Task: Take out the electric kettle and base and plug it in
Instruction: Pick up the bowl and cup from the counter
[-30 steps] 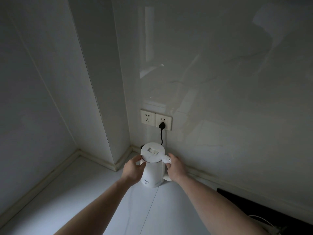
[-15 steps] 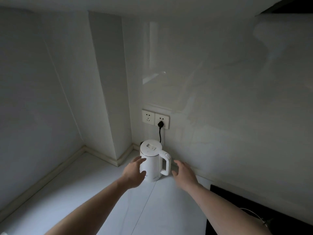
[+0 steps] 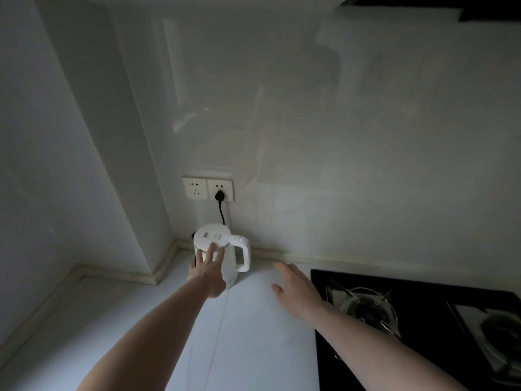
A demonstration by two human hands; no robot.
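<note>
A white electric kettle (image 3: 225, 244) stands upright in the corner of the white counter (image 3: 248, 334), its handle pointing right. Its base is hidden under it; only a dark sliver shows at the left. A black cord (image 3: 222, 213) runs up from behind the kettle to a black plug (image 3: 219, 196) seated in the right socket of a double wall outlet (image 3: 197, 187). My left hand (image 3: 210, 270) rests flat against the kettle's front left side, fingers spread. My right hand (image 3: 296, 289) hovers over the counter to the kettle's right, fingers apart, holding nothing.
A black gas hob (image 3: 423, 320) with metal pan supports fills the counter's right side. A boxed wall column (image 3: 118, 165) juts out left of the outlet. A dark hood edge (image 3: 465, 7) shows at the top right.
My right hand has let go of the kettle handle and drawn back to the right. My left hand has stayed on the kettle's side. The view has shifted right, showing the hob.
</note>
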